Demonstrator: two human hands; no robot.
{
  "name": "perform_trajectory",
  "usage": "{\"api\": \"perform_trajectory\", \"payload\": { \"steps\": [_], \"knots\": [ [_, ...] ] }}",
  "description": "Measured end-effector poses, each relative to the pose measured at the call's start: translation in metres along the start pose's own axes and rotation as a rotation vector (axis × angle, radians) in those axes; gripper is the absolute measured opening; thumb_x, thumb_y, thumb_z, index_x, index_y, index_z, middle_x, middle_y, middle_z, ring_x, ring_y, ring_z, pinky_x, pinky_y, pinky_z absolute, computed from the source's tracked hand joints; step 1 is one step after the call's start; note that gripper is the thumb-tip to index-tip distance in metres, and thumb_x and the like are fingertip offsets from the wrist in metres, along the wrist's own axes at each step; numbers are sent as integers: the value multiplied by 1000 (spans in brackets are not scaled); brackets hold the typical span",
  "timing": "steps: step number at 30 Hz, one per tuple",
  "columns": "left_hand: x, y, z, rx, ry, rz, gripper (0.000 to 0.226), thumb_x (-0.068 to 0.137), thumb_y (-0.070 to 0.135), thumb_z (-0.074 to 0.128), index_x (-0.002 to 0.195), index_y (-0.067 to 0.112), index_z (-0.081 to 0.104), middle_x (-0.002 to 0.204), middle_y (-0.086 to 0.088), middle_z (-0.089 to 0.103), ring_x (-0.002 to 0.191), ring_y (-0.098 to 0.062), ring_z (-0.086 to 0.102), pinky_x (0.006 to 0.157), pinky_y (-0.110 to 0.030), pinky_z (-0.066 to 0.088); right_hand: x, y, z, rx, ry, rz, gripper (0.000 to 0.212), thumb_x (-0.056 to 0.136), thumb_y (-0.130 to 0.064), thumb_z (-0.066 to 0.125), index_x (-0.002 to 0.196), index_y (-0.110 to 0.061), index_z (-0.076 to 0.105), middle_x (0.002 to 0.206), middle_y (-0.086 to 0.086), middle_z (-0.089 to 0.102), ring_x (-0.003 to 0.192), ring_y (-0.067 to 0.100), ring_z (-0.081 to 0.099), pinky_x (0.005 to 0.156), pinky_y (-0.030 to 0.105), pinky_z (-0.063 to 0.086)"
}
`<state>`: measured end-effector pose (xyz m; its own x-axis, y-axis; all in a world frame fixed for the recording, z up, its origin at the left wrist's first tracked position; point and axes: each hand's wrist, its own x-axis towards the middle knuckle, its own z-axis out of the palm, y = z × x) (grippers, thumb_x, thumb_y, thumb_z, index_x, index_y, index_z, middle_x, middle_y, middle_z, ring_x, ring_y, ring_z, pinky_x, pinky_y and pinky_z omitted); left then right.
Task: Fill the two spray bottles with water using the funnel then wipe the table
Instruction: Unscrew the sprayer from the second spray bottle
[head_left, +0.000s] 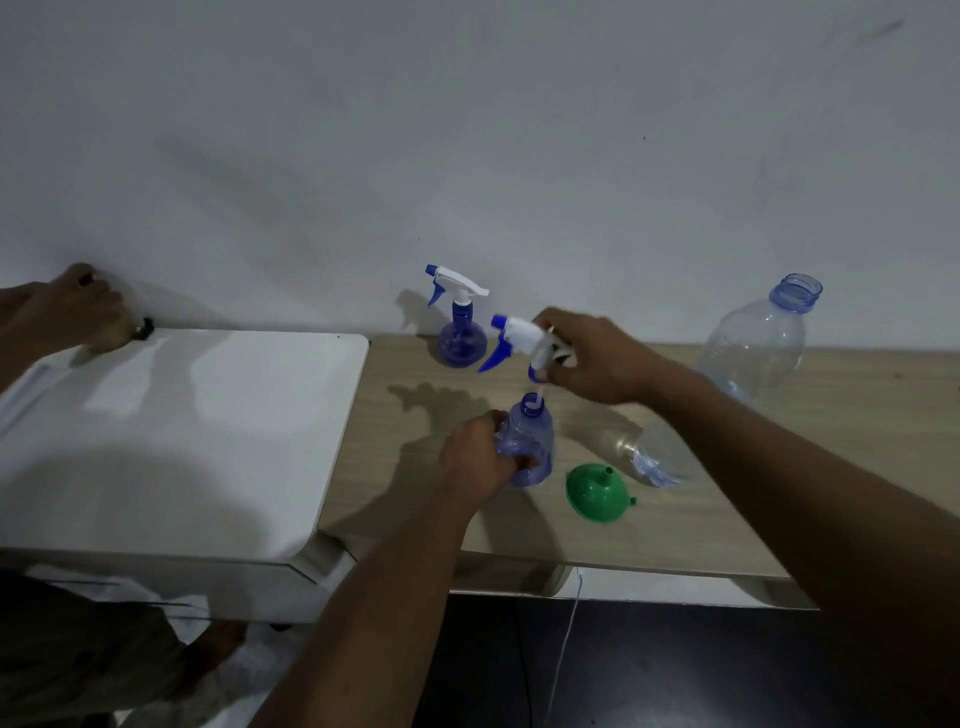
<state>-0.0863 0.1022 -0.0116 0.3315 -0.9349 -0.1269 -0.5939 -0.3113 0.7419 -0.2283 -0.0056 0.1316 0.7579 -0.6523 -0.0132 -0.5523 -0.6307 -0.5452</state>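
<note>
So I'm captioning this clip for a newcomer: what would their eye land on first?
Probably the two hands mid-table: the left hand grips a blue spray bottle while the right hand holds a trigger sprayer head just above the open neck. Next, the green funnel lying right of that bottle, and the large uncapped clear bottle at the right rear.

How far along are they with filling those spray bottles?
Done: nothing I can confirm; water levels unclear. In hand: left hand grips one spray bottle, right hand holds its spray head at the neck. Remaining: funnel lies idle, second spray bottle stands capped, wiping apparently unstarted.
</note>
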Motion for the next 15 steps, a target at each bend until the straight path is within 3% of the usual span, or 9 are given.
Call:
{"api": "perform_trajectory", "payload": {
  "steps": [5,9,12,15],
  "knots": [
    [1,-7,-5,-14,6,-3,64,62,55,81,116,27,63,105,6,73,95,-18,68,85,-41,56,13,-25,-66,-80,76,-3,34,88,-21,73,117,-17,57,101,0,61,78,14,58,63,23,39],
    [2,-10,-12,-25,16,-20,60,63,49,85,114,27,63,106,5,72,97,-19,68,86,-40,56,19,-28,-101,-18,196,29,33,87,-23,73,116,-16,57,100,5,63,80,21,58,63,27,42],
    [4,-14,-16,-16,28,-27,54,66,42,88,112,23,65,104,3,73,97,-18,68,82,-32,53,22,-18,-101,-44,282,75,37,87,-24,72,118,-14,56,101,5,59,81,24,56,60,26,39],
    [5,-18,-19,-16,24,-26,56,66,43,87,114,26,65,106,5,72,98,-16,68,86,-35,54,21,3,-67,-118,351,106,35,84,-23,74,115,-16,58,104,13,63,82,28,56,64,27,39]
  ]
}}
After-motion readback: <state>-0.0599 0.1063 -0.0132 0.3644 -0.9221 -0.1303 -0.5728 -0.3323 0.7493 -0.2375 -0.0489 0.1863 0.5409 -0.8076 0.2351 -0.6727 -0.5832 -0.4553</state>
